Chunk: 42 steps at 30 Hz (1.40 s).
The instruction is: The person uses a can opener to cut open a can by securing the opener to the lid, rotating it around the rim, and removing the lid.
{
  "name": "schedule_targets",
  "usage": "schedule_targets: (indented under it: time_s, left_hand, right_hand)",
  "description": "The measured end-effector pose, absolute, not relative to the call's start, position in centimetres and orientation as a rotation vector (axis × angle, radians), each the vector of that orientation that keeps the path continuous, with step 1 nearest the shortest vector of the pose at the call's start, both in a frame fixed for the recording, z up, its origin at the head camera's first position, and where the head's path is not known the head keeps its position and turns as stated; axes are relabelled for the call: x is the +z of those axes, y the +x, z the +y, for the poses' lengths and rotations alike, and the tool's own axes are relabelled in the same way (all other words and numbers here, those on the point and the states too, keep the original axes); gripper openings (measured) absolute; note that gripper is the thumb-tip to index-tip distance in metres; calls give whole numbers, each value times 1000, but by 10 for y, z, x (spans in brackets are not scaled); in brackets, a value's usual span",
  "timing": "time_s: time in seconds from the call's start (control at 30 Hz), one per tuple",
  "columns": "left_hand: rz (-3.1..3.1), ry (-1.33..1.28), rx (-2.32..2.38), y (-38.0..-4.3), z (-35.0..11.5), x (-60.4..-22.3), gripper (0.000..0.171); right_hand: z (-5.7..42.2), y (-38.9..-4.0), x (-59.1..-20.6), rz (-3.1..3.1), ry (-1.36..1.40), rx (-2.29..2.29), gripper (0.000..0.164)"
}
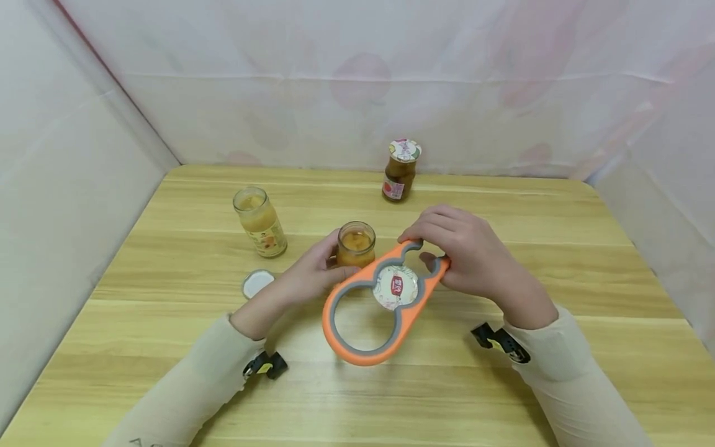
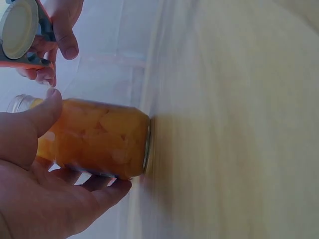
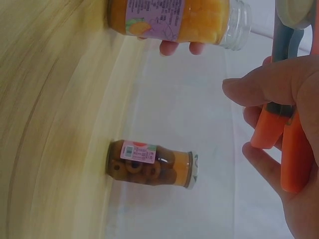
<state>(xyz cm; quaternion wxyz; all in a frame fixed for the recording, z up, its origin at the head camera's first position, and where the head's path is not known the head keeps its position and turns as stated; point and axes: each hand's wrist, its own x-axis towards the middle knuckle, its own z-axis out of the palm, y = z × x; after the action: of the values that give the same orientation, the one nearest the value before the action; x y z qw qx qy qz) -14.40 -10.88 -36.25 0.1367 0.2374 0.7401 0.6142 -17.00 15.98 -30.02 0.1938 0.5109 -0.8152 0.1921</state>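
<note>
My left hand (image 1: 313,272) is wrapped around a lidless glass jar (image 2: 99,139) of orange fruit pieces. The jar's base meets the table in the left wrist view, and a purple label shows on its side in the right wrist view. To the right, my right hand (image 1: 466,254) grips the handle ends of an orange and grey jar opener (image 1: 414,316). A patterned jar lid (image 1: 395,288) with a red mark sits within the opener's smaller ring. Opener and lid are up in the air, close beside the jar's mouth; the larger ring points toward me.
At the left stands another lidless jar (image 1: 262,226) with pale yellow contents, and a white lid (image 1: 258,284) lies in front of it. A capped jar (image 1: 399,177) of dark fruit stands near the table's back edge. Pale fabric (image 1: 363,105) hangs behind.
</note>
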Motion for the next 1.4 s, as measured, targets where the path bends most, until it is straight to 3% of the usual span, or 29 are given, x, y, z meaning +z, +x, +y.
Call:
schedule_targets:
  time_s: [0.27, 0.63, 1.4]
  left_hand:
    - [2112, 568, 1780, -138, -108, -345, 53]
    - [2195, 605, 1811, -162, -111, -370, 51]
    - [2191, 435, 1872, -176, -111, -368, 49]
  right_hand:
    - [159, -172, -302, -2289, 1442, 544, 45]
    - [157, -174, -304, -2279, 1459, 550, 45]
    - [154, -172, -305, -2259, 1476, 555, 45]
